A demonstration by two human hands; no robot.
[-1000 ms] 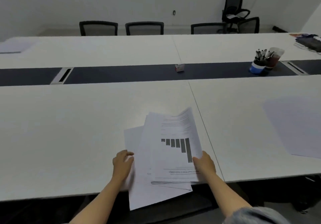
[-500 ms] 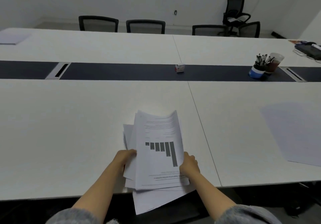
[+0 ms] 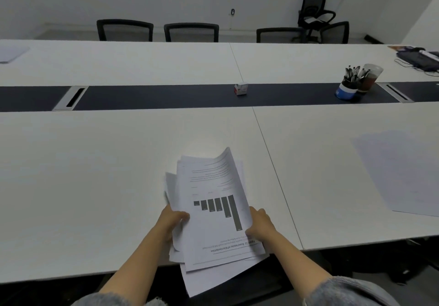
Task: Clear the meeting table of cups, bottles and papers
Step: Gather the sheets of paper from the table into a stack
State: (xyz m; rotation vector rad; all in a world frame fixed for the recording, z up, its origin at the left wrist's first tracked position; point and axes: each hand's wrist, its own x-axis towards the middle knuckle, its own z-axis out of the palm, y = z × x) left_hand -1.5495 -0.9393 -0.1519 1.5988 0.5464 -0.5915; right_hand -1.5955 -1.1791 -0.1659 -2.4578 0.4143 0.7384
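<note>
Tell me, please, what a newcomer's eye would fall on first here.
A loose stack of papers, bar chart on top, overhangs the near edge of the table, gripped by the left hand and right hand. Farther off, a cup of pens stands on the dark centre strip to the right.

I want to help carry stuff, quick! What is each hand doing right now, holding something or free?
Left hand: closed, holding the left edge of the stack of papers.
Right hand: closed, holding the right edge of that stack.
</note>
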